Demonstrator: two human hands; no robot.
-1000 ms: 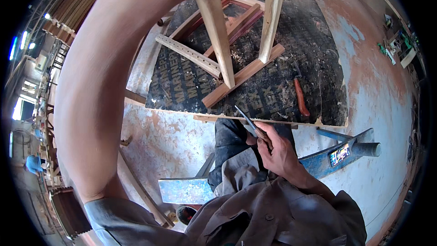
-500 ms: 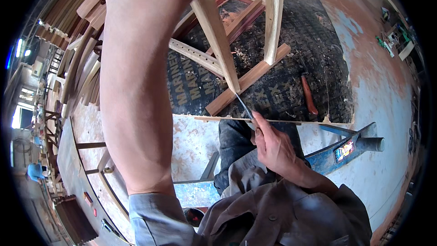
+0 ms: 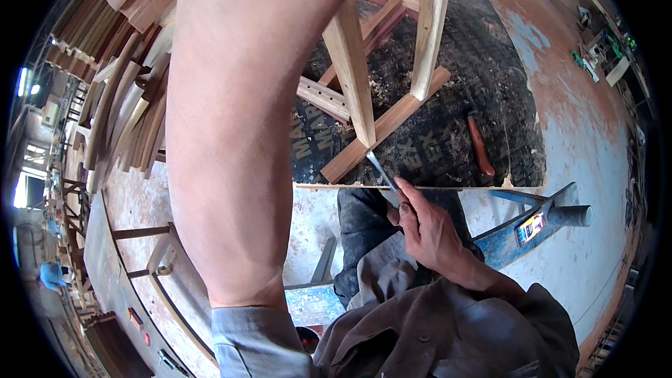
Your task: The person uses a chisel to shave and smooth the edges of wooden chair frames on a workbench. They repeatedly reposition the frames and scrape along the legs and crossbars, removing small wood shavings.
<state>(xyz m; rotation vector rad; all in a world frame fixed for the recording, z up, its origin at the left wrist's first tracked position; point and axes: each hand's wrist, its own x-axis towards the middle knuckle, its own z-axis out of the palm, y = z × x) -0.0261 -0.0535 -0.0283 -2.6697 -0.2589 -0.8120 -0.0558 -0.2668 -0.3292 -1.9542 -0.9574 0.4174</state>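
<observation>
Your right hand [image 3: 428,234] grips a chisel [image 3: 381,173] — its tip points toward eleven o'clock, touching the foot of a pale wooden frame leg [image 3: 352,70] on the dark workboard [image 3: 448,133]. Your left forearm [image 3: 238,133] rises out of frame at twelve, so that hand's grip can't be told. A red-handled tool [image 3: 480,145] lies at three.

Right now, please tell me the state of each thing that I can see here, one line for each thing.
Right hand: closed around a chisel.
Chisel: held, its tip at the foot of the wooden frame.
Left hand: out of view; only the raised forearm shows.
Wooden frame: standing on the dark board.
Red-handled tool: lying untouched on the board.
Curved wooden parts: stacked at the left.
</observation>
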